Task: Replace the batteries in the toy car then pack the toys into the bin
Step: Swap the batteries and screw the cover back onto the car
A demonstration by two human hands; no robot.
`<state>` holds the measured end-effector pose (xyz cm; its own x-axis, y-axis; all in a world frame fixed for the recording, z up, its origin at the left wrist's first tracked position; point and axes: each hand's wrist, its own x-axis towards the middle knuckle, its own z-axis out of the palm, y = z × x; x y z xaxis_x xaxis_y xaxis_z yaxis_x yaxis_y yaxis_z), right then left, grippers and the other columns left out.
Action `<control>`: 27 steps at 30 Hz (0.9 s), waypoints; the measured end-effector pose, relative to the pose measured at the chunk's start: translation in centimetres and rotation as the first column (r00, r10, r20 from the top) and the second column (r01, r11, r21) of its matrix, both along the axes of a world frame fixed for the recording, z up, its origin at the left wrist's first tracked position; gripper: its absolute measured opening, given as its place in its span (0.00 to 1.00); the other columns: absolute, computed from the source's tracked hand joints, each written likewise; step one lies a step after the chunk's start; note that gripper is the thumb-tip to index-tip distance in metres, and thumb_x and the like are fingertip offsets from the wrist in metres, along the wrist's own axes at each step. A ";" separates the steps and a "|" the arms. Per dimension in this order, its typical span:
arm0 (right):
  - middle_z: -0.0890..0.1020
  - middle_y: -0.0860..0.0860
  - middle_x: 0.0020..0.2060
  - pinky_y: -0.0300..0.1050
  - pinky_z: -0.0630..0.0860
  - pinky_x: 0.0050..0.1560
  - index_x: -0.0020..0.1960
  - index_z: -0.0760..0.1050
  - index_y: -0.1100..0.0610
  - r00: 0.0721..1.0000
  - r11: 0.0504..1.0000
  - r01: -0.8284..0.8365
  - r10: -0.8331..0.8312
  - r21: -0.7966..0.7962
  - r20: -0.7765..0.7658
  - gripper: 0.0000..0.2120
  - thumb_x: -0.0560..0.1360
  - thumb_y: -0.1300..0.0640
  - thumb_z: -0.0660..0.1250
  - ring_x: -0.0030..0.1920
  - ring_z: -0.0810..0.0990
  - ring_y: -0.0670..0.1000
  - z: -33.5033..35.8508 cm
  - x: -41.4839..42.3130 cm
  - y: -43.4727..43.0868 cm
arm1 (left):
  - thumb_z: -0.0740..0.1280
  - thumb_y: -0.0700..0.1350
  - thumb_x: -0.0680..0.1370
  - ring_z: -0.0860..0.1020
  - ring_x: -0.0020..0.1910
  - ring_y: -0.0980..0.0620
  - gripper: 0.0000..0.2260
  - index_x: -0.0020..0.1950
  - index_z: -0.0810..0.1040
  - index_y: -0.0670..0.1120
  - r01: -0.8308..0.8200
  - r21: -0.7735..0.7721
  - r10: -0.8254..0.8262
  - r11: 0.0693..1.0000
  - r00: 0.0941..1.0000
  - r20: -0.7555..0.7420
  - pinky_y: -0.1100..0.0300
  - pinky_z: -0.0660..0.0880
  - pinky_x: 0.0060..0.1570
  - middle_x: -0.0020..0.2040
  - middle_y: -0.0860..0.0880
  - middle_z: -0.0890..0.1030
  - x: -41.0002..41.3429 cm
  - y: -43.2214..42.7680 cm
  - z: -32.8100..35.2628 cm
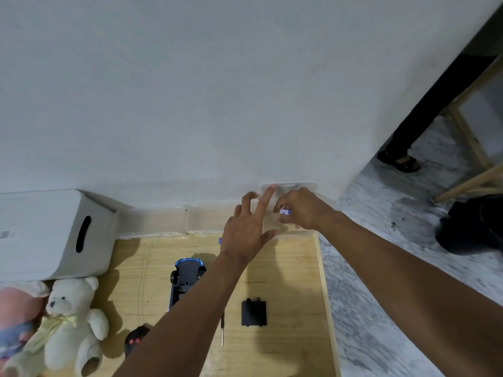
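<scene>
**A battery at the clear box**

The right hand [302, 210] has its grip pinched tight on a small white and blue battery [285, 211]. It is just over a clear box [310, 186] at the far edge of the wooden surface [294, 281]. The left hand [249, 229] is spread wide and holds nothing. Its fingers reach to the box.

The toy car [187, 278] lies upside down, well apart from the battery. Its black cover [253, 312] and a screwdriver [222, 331] lie near it.

I think this is the battery step. If this battery is a new one, it must go into the car's belly next, the right way round. The teddy bear [73, 319] and white bin [51, 235] are at the left.
</scene>
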<state>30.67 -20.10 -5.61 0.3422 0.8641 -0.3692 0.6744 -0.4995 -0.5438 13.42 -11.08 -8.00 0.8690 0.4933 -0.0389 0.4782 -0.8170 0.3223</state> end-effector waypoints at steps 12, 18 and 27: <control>0.81 0.49 0.45 0.42 0.74 0.44 0.49 0.83 0.51 0.986 0.998 0.000 0.010 -0.064 0.164 0.05 0.74 0.52 0.71 0.46 0.80 0.51 0.5 0.0 0.4 | 0.70 0.67 0.75 0.77 0.53 0.47 0.50 0.80 0.33 0.63 0.009 0.028 -0.009 1.000 1.000 0.002 0.52 0.82 0.40 0.73 0.46 0.63 -0.1 0.1 -0.1; 0.80 0.48 0.45 0.47 0.77 0.46 0.54 0.75 0.49 0.988 0.969 -0.059 0.091 -0.241 0.124 0.11 0.72 0.51 0.66 0.46 0.79 0.51 1.3 -0.6 0.4 | 0.73 0.64 0.74 0.77 0.54 0.46 0.52 0.81 0.35 0.61 0.014 0.048 -0.014 0.999 1.000 -0.007 0.53 0.81 0.38 0.72 0.47 0.63 0.0 0.1 -0.2; 0.81 0.51 0.56 0.49 0.80 0.51 0.65 0.77 0.53 0.976 0.977 -0.203 0.207 -0.063 0.066 0.18 0.76 0.63 0.69 0.53 0.81 0.54 -0.1 -0.8 0.4 | 0.71 0.66 0.74 0.77 0.55 0.46 0.50 0.80 0.36 0.63 0.008 0.021 -0.008 1.000 1.000 0.008 0.50 0.82 0.42 0.73 0.46 0.63 0.0 0.1 -0.4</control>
<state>29.83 -19.68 -5.74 0.1868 0.8973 -0.3999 0.8019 -0.3744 -0.4656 13.38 -11.00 -8.43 0.8730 0.4873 -0.0216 0.4694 -0.8273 0.3086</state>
